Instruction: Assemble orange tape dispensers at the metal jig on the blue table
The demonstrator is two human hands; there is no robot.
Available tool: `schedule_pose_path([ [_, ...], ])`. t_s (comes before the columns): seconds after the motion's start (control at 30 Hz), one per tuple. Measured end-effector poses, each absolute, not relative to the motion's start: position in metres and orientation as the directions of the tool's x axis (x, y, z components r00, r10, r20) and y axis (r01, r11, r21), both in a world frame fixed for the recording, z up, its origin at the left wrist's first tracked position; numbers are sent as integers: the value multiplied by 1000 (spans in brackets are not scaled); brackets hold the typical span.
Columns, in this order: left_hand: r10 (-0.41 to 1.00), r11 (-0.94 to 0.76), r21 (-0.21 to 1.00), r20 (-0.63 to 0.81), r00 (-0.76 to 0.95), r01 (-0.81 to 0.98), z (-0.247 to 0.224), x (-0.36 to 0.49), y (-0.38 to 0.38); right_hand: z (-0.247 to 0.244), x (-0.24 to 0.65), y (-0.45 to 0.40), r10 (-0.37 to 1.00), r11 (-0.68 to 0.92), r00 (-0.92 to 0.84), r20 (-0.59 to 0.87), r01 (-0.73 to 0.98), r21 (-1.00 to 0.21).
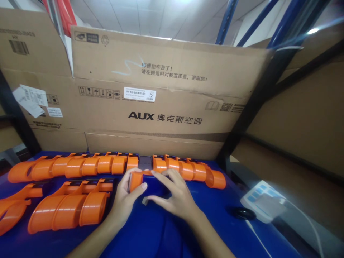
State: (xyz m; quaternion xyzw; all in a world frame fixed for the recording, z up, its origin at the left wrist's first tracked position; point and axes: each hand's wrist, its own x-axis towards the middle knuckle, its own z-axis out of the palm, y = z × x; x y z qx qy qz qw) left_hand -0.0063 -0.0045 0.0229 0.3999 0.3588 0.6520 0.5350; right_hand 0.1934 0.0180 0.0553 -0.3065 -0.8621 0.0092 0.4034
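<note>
An orange part point(136, 181) with a dark blue section point(153, 182) is held up over the blue table surface. My left hand point(128, 195) wraps round its orange end, thumb on the near side. At its other end is my right hand point(174, 191), its fingertips on the top edge and its thumb lower down. A small greyish piece point(145, 200) shows by the right thumb tip; whether the thumb touches it I cannot tell. Just behind the part lies a dark flat rectangular object point(145, 163).
Several orange ring-shaped parts point(75, 166) line the back of the blue table point(139, 236), with more point(68, 211) at the left. A white power strip point(264, 200) with a cable and a black round object point(244, 213) lie right. Cardboard point(161, 104) stands behind.
</note>
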Motion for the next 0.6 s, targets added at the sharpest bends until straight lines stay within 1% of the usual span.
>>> schedule_pose_path([
  [0.07,974,-223,911,191,-124,-346,22,-7,-5,55,193,18,529,816,-488,694,518,-257],
  [0.13,968,-246,917,214,-135,-314,21,-8,-5,54,193,18,524,818,-490,696,518,-250],
  [0.43,955,-287,919,251,-159,-269,10,-10,3,53,193,18,482,825,-483,731,532,-192],
  [0.6,954,-290,921,257,-153,-260,9,-11,3,54,192,17,491,821,-489,721,537,-194],
])
